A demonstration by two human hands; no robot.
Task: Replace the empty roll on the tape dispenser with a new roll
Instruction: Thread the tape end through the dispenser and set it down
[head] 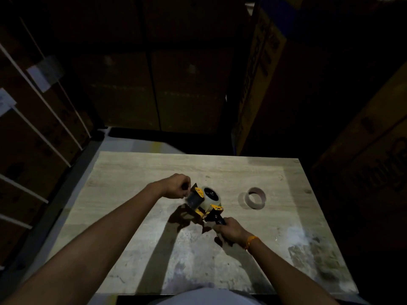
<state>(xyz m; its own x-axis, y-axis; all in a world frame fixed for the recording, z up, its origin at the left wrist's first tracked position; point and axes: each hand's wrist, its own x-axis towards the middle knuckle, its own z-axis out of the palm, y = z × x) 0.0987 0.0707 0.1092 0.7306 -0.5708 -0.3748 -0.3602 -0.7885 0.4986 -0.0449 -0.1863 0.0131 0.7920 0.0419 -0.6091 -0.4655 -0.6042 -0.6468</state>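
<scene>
A yellow and black tape dispenser (199, 202) is held above the middle of the wooden table (132, 172). A full roll of clear tape (212, 195) sits on its spindle. My right hand (231, 230) is wrapped around the dispenser's black handle, below and to the right of the roll. At the dispenser's front end my left hand (176, 186) has its fingers pinched together, apparently on the tape's loose end. An empty brownish cardboard core (255, 198) lies on the table to the right of the dispenser, apart from both hands.
Stacked cardboard boxes (363, 150) stand close to the table's right side and behind it. Shelving with white rails and more boxes (33, 128) lines the left. The room is dim. The near part of the table is worn and stained.
</scene>
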